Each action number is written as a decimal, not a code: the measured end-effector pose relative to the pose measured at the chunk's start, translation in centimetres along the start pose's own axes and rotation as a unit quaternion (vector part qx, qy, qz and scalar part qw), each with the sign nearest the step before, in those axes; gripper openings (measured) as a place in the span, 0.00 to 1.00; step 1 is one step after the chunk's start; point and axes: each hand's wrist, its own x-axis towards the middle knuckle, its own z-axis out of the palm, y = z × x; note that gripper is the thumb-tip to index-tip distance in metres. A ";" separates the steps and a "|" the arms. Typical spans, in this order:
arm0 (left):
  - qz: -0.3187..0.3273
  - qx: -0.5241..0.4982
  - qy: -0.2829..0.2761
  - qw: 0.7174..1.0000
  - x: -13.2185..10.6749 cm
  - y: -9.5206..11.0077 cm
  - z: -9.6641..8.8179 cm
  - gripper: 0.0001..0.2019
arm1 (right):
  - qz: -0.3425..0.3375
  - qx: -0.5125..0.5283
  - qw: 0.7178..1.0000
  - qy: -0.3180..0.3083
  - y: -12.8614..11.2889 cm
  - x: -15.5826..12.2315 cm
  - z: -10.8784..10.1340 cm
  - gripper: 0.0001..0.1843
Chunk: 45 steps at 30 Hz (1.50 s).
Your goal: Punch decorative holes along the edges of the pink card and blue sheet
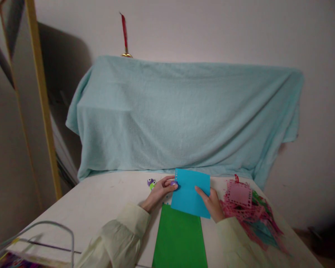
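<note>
A blue sheet of paper [190,197] is held tilted above the table, with a row of small punched holes along the upper part of its left edge. My right hand [213,204] grips its right side, thumb on top. At the left edge, my left hand [163,191] is closed around a small purple paper punch [174,183], which touches the sheet. Below lies a green sheet [180,238], partly covered by the blue one, with tiny blue bits near its top edge. Beside my left hand sit a purple piece [150,182] and a green piece [152,185] with round eyes.
A heap of pink, green and blue cut paper scraps [248,212] lies on the right of the white table [106,201]. A light blue cloth [184,119] drapes over something at the back. A grey cable [53,223] loops at the front left.
</note>
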 end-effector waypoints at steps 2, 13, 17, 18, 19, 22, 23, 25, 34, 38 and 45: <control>-0.003 0.001 -0.007 1.000 0.0 0.0 0.0 0.27 | -0.003 -0.003 1.000 0.005 0.1 0.0 0.0 0.15; 0.017 0.026 -0.010 0.999 0.1 -0.3 0.0 0.25 | 0.003 -0.017 1.000 -0.003 0.2 0.0 -0.1 0.15; 0.014 0.021 -0.013 1.000 0.1 -0.3 -0.1 0.26 | 0.000 -0.020 1.000 -0.004 0.3 0.1 -0.1 0.16; 0.011 0.018 -0.015 1.000 0.1 -0.2 -0.1 0.26 | 0.000 -0.018 1.000 -0.002 0.2 0.1 -0.1 0.16; 0.006 0.014 -0.019 1.000 0.2 -0.2 -0.2 0.26 | -0.001 -0.017 1.000 -0.003 0.2 0.1 -0.1 0.16; -0.010 0.010 -0.028 1.000 0.4 -0.1 -0.4 0.26 | -0.001 -0.018 1.000 -0.011 0.2 0.0 0.0 0.18; -0.012 0.011 -0.031 0.999 0.4 -0.1 -0.5 0.26 | -0.002 -0.021 1.000 -0.015 0.2 0.0 0.0 0.19; -0.013 0.013 -0.035 0.999 0.5 -0.2 -0.5 0.26 | -0.005 -0.032 0.999 -0.020 0.3 0.0 0.0 0.20; -0.016 0.039 -0.017 0.999 0.3 -0.2 -0.5 0.23 | -0.007 -0.045 0.999 -0.028 0.4 0.0 0.0 0.21; -0.021 0.043 -0.006 0.999 0.3 -0.1 -0.4 0.23 | -0.009 -0.049 0.999 -0.023 0.4 -0.1 0.0 0.19; -0.016 0.041 -0.001 0.999 0.5 -0.5 -0.8 0.22 | -0.014 -0.049 0.998 -0.027 0.6 -0.2 0.1 0.17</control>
